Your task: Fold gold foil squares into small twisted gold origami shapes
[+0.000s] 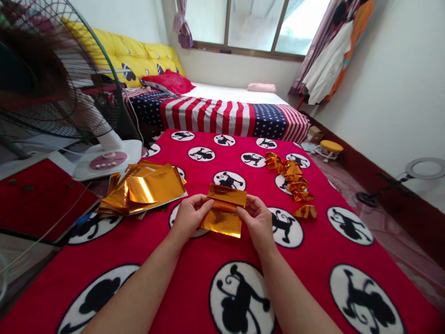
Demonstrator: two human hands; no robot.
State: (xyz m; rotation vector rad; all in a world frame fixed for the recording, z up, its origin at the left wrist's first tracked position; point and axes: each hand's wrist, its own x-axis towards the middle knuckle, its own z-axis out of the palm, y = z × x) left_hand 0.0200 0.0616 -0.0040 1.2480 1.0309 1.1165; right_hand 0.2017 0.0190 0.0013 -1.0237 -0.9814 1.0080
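Between my hands is a sheet of gold foil paper [224, 220], its far part creased and folded over in a band. My left hand [193, 211] pinches its left edge, thumb on top and fingers underneath. On the opposite edge, my right hand [255, 218] grips it the same way. The paper is held just over the red cloth [187, 297] with monkey prints; whether it touches the cloth I cannot tell. Left of my hands lies a loose stack of flat gold foil sheets [153, 185]. Over on the right, several folded gold foil pieces [294, 178] form a scattered row.
A standing fan [109, 155] is at the left beside a red-topped surface [41, 199]. Behind the cloth is a bed with a striped, starred cover [215, 116]. A yellow stool [330, 147] and a ring light [426, 168] stand along the right wall.
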